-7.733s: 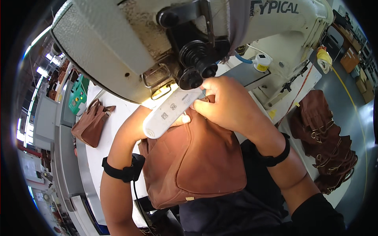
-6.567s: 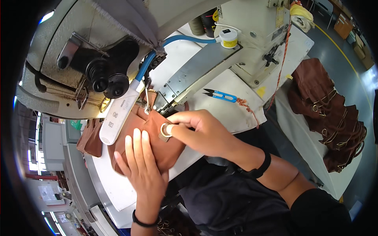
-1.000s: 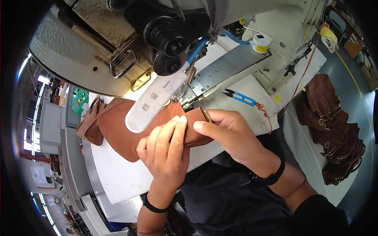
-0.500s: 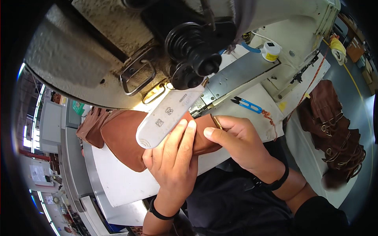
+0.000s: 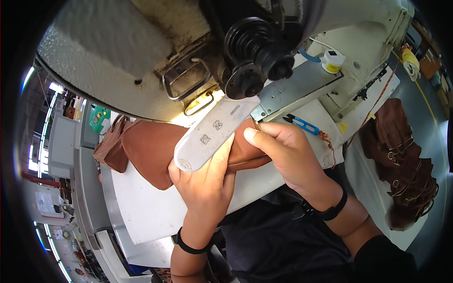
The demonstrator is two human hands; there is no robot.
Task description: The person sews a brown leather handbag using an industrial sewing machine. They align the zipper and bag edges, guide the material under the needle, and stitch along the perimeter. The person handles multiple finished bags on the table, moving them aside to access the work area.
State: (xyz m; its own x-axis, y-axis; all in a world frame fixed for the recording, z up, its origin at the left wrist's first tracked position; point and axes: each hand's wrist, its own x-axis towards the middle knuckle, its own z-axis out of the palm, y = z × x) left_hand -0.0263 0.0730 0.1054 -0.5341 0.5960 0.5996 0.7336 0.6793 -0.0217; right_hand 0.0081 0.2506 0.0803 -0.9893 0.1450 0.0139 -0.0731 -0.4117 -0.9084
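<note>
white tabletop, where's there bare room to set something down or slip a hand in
The widest bare patch of the white tabletop is front left, bordered by the brown leather, the left hand and the table's front edge. A narrow strip lies between the blue snips and metal plate. Crowded: around the white bar, with leather and right hand close by.

Right: grey floor (image 5: 421,120), yellow line (image 5: 427,104) | upper right: brown cabinet (image 5: 429,65) | left: bright strip lights (image 5: 57,255)
</note>
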